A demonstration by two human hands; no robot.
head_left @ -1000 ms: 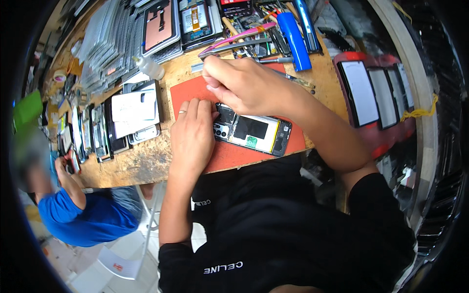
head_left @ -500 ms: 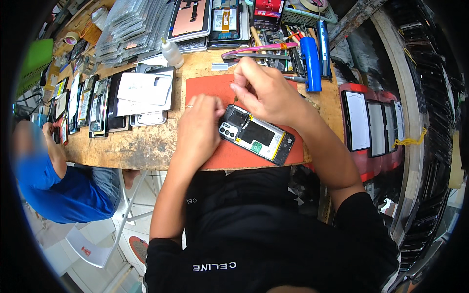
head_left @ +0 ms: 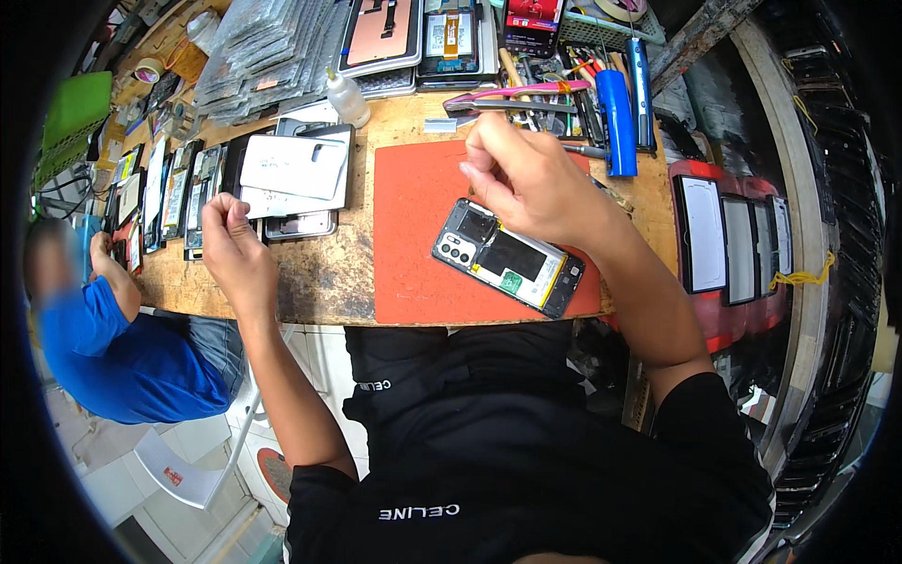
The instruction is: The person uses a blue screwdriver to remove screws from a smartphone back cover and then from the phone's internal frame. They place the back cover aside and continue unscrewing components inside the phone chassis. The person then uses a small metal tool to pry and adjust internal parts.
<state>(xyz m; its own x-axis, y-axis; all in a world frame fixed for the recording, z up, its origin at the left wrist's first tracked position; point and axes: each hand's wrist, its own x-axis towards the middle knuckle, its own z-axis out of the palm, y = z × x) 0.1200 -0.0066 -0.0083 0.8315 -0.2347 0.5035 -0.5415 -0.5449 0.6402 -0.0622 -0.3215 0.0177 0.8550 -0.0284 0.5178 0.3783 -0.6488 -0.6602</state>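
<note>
An opened smartphone [head_left: 538,274] lies tilted on the orange-red mat [head_left: 404,244], with its camera lenses, battery and a small green piece exposed. Over the phone's far edge hovers my right hand [head_left: 545,183], its fingers curled into a pinch; whatever may be between the fingertips is hidden. My left hand [head_left: 241,268] is off the mat to the left, raised near the table's front edge beside a stack of white phone panels [head_left: 291,169]. Its thumb and forefinger are pressed together, and anything in them is too small to name.
Several opened phones [head_left: 176,202] line the left side. A clear dropper bottle [head_left: 348,99], pink-handled pliers [head_left: 512,94] and a blue cylindrical tool [head_left: 615,122] lie beyond the mat. Bubble-wrapped sheets [head_left: 272,56] are piled at the back. Another person in blue [head_left: 141,367] sits at left.
My left hand has left the phone's camera end and moved left, toward the white panels. My right hand stays above the phone, still pinched. The whole view has shifted slightly.
</note>
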